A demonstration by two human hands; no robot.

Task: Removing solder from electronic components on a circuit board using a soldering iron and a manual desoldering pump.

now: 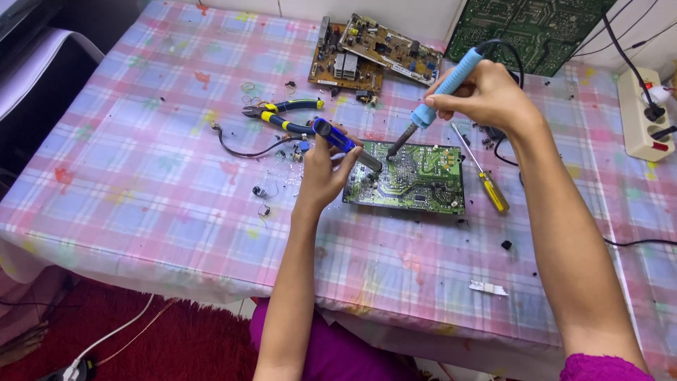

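A green circuit board (423,185) lies solder side up on the checked tablecloth. My right hand (486,95) grips a light blue soldering iron (443,86), its metal tip touching the board near its upper left part. My left hand (321,173) holds a dark blue desoldering pump (338,140), tilted with its nozzle on the board beside the iron's tip. The iron's black cord runs off behind my right hand.
Blue and yellow pliers (281,113) lie left of the board, with a black wire (243,148) and small loose parts. A yellow-handled screwdriver (483,176) lies to the right. Two brown boards (374,53) and a large green board (529,25) sit at the back. A white power strip (642,113) is far right.
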